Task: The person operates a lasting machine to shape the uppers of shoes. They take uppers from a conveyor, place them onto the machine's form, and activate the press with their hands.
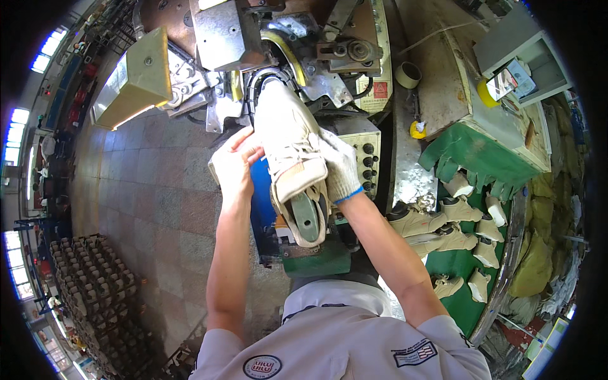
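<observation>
A cream-coloured shoe upper (288, 136) on a grey-green last (308, 215) stands toe-first in the jaws of a metal lasting machine (278, 44). My left hand (235, 161), bare, presses against the shoe's left side and has a pale cloth or glove under the palm. My right hand (341, 166), in a white knitted glove with a blue cuff, grips the shoe's right side near the laces. The heel end of the last points toward me.
A control panel with black knobs (368, 161) sits just right of the shoe. Several finished beige shoes (443, 231) lie on a green conveyor rack (487, 158) at the right. A roll of tape (408, 75) rests on the bench. Black crates (88, 278) are stacked on the tiled floor at left.
</observation>
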`<action>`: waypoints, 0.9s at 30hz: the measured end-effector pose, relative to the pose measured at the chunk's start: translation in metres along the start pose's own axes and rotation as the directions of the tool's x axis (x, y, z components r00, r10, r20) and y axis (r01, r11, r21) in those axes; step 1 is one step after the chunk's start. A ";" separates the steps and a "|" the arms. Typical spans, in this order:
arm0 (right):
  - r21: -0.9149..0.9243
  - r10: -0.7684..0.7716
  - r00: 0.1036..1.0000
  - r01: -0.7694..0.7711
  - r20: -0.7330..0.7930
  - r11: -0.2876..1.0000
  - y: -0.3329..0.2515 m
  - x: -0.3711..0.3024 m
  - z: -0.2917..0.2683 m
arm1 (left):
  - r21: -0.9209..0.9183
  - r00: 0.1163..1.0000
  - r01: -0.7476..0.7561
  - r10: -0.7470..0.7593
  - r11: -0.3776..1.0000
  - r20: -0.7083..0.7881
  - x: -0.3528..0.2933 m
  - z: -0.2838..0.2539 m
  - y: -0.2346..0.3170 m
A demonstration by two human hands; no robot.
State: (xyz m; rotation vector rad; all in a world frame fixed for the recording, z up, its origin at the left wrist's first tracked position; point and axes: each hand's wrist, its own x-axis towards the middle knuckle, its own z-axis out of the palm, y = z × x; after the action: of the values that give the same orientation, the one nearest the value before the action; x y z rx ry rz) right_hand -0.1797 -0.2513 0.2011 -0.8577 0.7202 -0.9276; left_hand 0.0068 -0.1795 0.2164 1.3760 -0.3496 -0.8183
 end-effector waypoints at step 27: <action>0.210 0.219 0.953 -0.175 -0.208 0.962 0.058 0.045 0.027 | -0.237 0.959 0.126 -0.057 0.963 0.277 0.025 -0.022 -0.104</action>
State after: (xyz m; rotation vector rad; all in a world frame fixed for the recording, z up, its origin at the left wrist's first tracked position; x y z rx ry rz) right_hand -0.1169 -0.2639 0.1565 -0.5042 0.8848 -0.9062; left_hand 0.0065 -0.1791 0.1069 1.0505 -0.3781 -1.0933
